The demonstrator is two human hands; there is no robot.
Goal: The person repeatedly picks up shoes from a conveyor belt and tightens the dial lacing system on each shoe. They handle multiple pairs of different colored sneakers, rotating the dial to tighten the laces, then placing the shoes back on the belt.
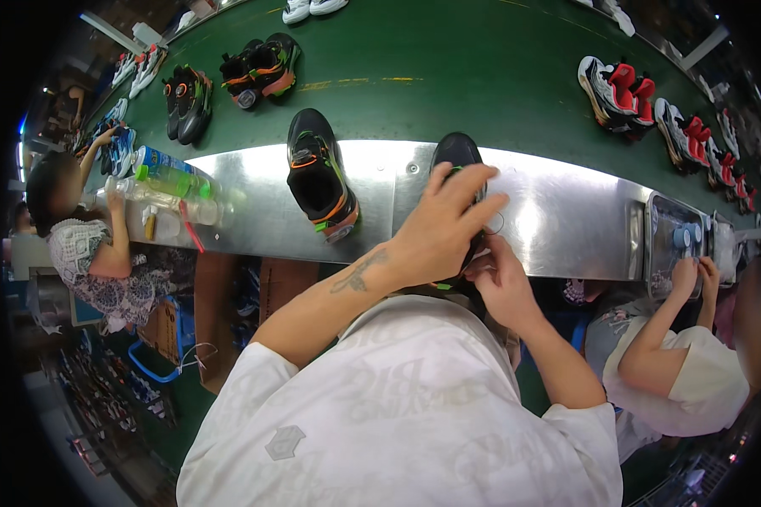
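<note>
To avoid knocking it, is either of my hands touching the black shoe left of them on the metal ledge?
No, your left hand and right hand are at another dark shoe, with that black shoe standing apart.

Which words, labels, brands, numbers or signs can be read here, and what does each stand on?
White shirt: large pale lettering, partly legible, not copied out here.
Grey patch on the shirt: a geometric mark, no clear letters.
Blue bottle label: print too small and blurred to read.
Black shoe left of the left hand: no readable text.
Nothing else reads clearly.
</note>
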